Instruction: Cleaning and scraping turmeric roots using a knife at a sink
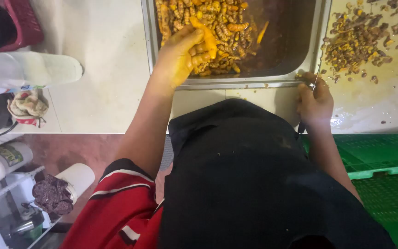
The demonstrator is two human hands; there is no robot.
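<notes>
Hands [180, 55] at sink rim [236, 84]

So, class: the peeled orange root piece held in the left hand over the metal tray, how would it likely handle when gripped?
The orange root piece keeps its shape in the left hand, so it is probably stiff. It looks glossy, so perhaps slippery. The fingers are stained yellow, so it likely marks whatever it touches.

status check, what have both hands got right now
Left hand gripping peeled orange turmeric root over the metal tray. Right hand holding thin-bladed knife. Peel scraps alongside.
</notes>
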